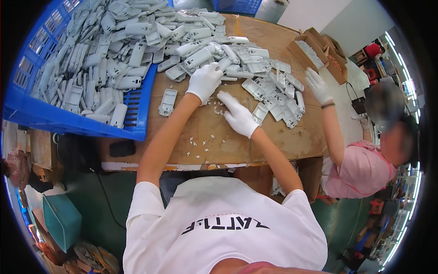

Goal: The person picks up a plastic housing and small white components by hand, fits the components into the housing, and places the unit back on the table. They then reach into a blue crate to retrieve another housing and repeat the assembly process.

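Note:
My left hand (205, 82), in a white glove, is at the near edge of a heap of pale grey plastic casings (200, 57). Its fingers are curled, and whatever they may hold is hidden beneath them. Just to the right, my right hand (240, 116), gloved too, lies low over the table with its fingers stretched out and apart from the left hand. Tiny white plastic pieces (218, 108) lie scattered beside its fingertips, with several more nearer the table's front edge. One single casing (168, 102) rests left of my left forearm.
A big blue crate (137, 116) full of casings stands at the left. More casings (278, 98) spread over the brown tabletop (182, 146) at right. Beyond are cardboard boxes (337, 68) with small parts. A co-worker in pink (360, 169) reaches a gloved hand (318, 86) over the table.

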A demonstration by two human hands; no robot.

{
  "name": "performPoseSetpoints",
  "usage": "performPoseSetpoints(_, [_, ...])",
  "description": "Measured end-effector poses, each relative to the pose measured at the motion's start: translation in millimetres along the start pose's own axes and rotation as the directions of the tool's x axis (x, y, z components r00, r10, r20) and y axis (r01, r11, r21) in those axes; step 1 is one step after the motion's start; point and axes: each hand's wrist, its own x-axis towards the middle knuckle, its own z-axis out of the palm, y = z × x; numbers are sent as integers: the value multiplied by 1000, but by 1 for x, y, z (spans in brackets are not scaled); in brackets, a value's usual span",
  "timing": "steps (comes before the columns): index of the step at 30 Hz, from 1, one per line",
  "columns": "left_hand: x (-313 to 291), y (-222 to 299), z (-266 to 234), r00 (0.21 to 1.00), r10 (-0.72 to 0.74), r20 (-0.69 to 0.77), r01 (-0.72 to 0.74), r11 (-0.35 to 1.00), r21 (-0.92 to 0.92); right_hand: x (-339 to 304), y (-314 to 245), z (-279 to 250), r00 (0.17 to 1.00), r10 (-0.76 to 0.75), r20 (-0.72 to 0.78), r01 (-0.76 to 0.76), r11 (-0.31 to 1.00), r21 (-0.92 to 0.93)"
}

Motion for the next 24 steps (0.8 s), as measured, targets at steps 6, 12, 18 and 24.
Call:
performPoseSetpoints(6, [-30,10,-29,999,-49,-7,47,987,-154,38,24,6,979,-65,-192,39,990,-132])
performPoseSetpoints(12, [-79,7,-49,990,-25,136,9,993,118,35,20,16,972,-216,-89,201,968,-152])
performPoseSetpoints(18, [-90,4,-41,986,-160,51,145,963,227,34,18,10,973,-117,-201,72,974,-216])
performPoseSetpoints(24, [-94,5,-50,948,-319,-23,319,940,120,55,38,8,980,20,-199,-51,987,-151])
